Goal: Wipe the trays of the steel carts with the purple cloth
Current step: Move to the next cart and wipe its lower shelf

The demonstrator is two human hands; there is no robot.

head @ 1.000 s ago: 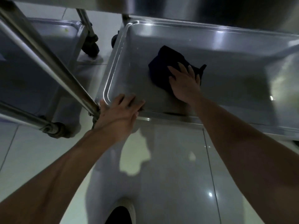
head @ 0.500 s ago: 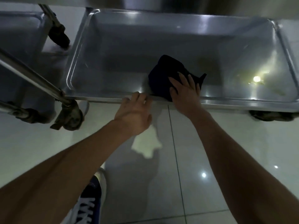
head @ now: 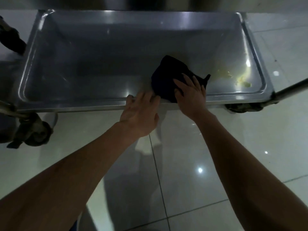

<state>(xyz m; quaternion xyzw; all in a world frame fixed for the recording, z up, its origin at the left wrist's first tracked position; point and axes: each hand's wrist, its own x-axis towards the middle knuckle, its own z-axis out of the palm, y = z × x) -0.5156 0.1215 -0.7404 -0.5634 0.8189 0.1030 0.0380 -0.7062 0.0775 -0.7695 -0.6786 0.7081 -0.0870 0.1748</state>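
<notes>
Head view: only camera here, looking down past both forearms at the lowest tray of a steel cart.
Cloth (head: 168,77): looks near-black in the dim light, bunched into a rough pad with one corner sticking out toward the stain; it lies on the tray floor by the near rim, right of centre.
Right hand (head: 190,90): fingers spread and flat on the cloth, pressing it down, probably so the whole pad drags on the steel.
Left hand (head: 141,110): fingers straight and relaxed over the near rim of the tray (head: 66,105), apparently touching it just beside the cloth; likely bracing the wheeled cart against rolling.
Stain (head: 240,79): yellowish smear in the near right corner, near the cloth and not yet covered by it.
Caster (head: 37,130): under the left corner, on the glossy tiled floor (head: 183,172).
</notes>
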